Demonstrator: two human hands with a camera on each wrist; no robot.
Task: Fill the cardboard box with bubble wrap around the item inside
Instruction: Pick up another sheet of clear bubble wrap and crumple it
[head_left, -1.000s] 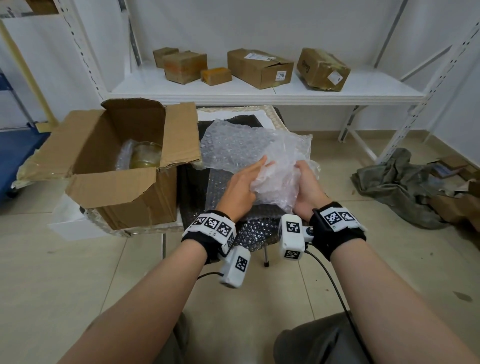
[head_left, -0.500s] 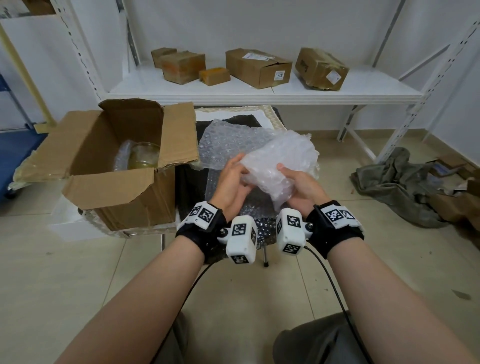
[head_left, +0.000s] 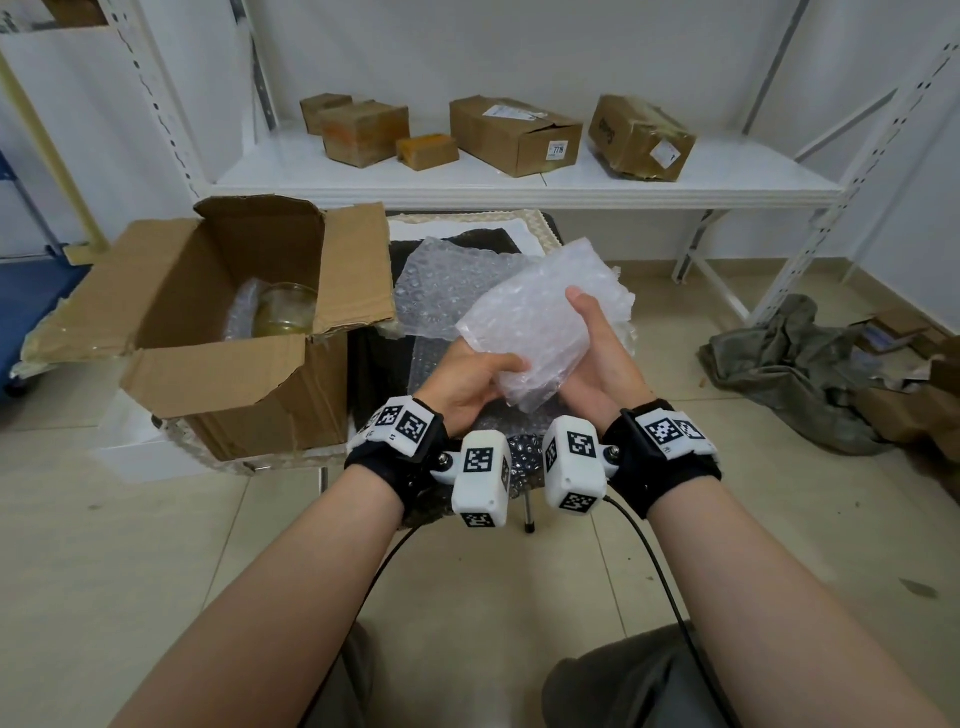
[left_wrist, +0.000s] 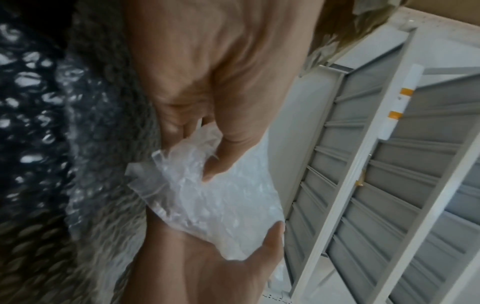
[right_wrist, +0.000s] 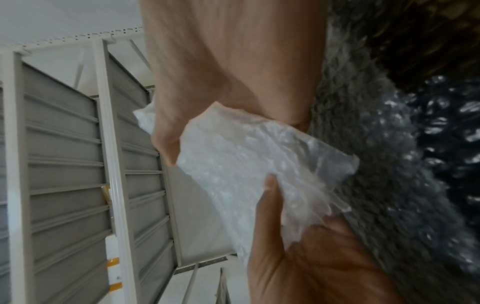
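Hands meet over the stool: the left hand (head_left: 470, 379) and the right hand (head_left: 597, 353) both grip one folded bubble wrap sheet (head_left: 540, 332), held beside the open cardboard box (head_left: 223, 384). Stuffed in carelessly, the springy wad could knock the glass jar (head_left: 284, 310) inside, or catch the drooping flap (head_left: 358, 270) and spill out.

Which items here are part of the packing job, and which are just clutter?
In the job:
- open cardboard box
- glass jar inside it
- folded bubble wrap, gripped by left hand and right hand
- flat bubble wrap sheet behind it

Lying about:
- five boxes on the shelf
- grey cloth on the floor
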